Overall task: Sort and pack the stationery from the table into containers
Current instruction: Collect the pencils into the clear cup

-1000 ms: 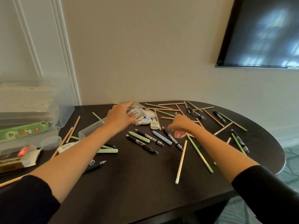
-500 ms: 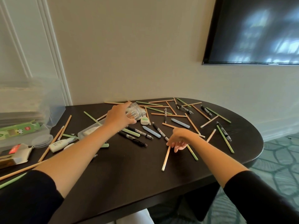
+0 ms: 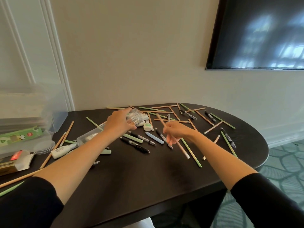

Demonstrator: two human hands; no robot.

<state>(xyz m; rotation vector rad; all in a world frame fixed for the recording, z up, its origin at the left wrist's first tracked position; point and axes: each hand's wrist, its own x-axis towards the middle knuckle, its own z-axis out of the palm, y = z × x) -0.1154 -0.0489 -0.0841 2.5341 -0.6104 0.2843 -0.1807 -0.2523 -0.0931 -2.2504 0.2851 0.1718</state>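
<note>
Right hand (image 3: 176,132) pinches a natural-wood pencil (image 3: 181,148) near mid-shaft, apparently lifted off the dark table (image 3: 148,178) and tilted, pale capped end toward the camera. Judged light, stiff and slim; a hold near mid-length should keep it from swinging. Farther back, left hand (image 3: 119,123) grips the clear jar (image 3: 135,118), tipped toward the right, among scattered pencils and pens.

Jar (image 3: 135,117) sits toward the table's (image 3: 148,178) back, pens (image 3: 135,144) just before it, pencils (image 3: 222,120) scattered off to the right, boxes (image 3: 24,109) stacked far left.
</note>
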